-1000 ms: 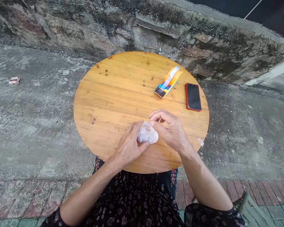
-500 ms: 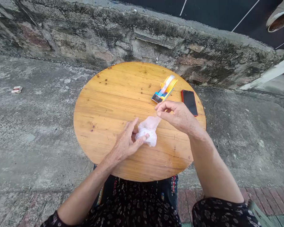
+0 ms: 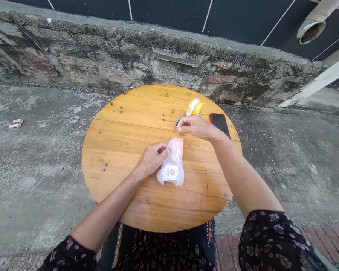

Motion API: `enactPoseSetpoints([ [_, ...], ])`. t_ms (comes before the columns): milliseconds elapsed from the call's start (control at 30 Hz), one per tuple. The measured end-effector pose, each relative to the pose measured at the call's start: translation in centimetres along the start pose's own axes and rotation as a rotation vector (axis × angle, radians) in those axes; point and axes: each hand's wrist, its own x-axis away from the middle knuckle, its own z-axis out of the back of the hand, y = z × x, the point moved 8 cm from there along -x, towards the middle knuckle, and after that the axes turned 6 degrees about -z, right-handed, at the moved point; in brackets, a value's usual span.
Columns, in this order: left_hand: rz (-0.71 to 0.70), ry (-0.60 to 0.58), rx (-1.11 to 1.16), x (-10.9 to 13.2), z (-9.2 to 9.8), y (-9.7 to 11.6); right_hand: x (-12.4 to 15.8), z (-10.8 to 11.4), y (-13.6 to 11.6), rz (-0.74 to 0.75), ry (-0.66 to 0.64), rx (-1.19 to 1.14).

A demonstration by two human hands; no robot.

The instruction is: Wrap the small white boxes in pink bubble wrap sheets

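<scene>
A thin, whitish plastic bag (image 3: 175, 150) lies stretched out on the round wooden table (image 3: 115, 131). Through its near end shows a small white box (image 3: 171, 172) with a reddish round mark. My left hand (image 3: 154, 158) pinches the bag's left edge about halfway along. Beyond the bag's far end, my right hand (image 3: 193, 126) has thumb and forefinger pinched on a short strip of clear tape (image 3: 177, 133) that runs down to the bag. Just behind that hand stands a yellow and blue tape dispenser (image 3: 195, 107), its front partly covered by my fingers.
A phone in a red case (image 3: 220, 124) lies near the table's right edge, beside my right forearm. Behind the table runs a low stone wall (image 3: 101, 60). A crumpled packet (image 3: 16, 123) is on the concrete floor at left.
The bag has gone from bunched up to drawn out lengthwise, uncovering the box. My left hand shifted from the bag's near part to its side edge. The view has tilted up slightly.
</scene>
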Motion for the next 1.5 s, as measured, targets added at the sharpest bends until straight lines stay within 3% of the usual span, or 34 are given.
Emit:
enactPoseSetpoints([
  [100, 0.039, 0.030, -0.028, -0.3, 0.3, -0.7, 0.4, 1.0, 0.3, 0.002, 0.147, -0.128],
  [200, 0.059, 0.037, 0.013, -0.5, 0.4, -1.0, 2.6, 1.0, -0.3, 0.038, 0.271, -0.110],
  [400, 0.078, 0.069, 0.173, -0.7, 0.3, -1.2, 6.5, -3.9, -0.4, -0.137, 0.266, 0.352],
  [600, 0.085, 0.105, 0.250, -0.7, 0.7, -1.4, 6.3, -5.9, -1.4, -0.182, 0.314, 0.673],
  [800, 0.106, 0.121, 0.223, -0.5, 0.9, -1.1, 6.4, -5.3, -0.5, -0.216, 0.318, 0.658],
  [1133, 0.143, 0.180, 0.157, -0.4, 1.5, -1.6, 9.6, -2.9, 4.4, -0.253, 0.482, 0.173],
  [1333, 0.129, 0.165, -0.018, -0.1, 2.0, -1.2, 10.5, -2.8, 5.7, -0.347, 0.457, 0.399],
  [1400, 0.089, 0.192, -0.142, 0.7, 2.9, -0.4, 11.1, -2.5, 6.1, -0.405, 0.471, 0.473],
  [1500, 0.006, 0.164, -0.351, 2.3, 3.5, 1.5, 12.5, -2.0, 5.9, -0.396, 0.544, 0.405],
])
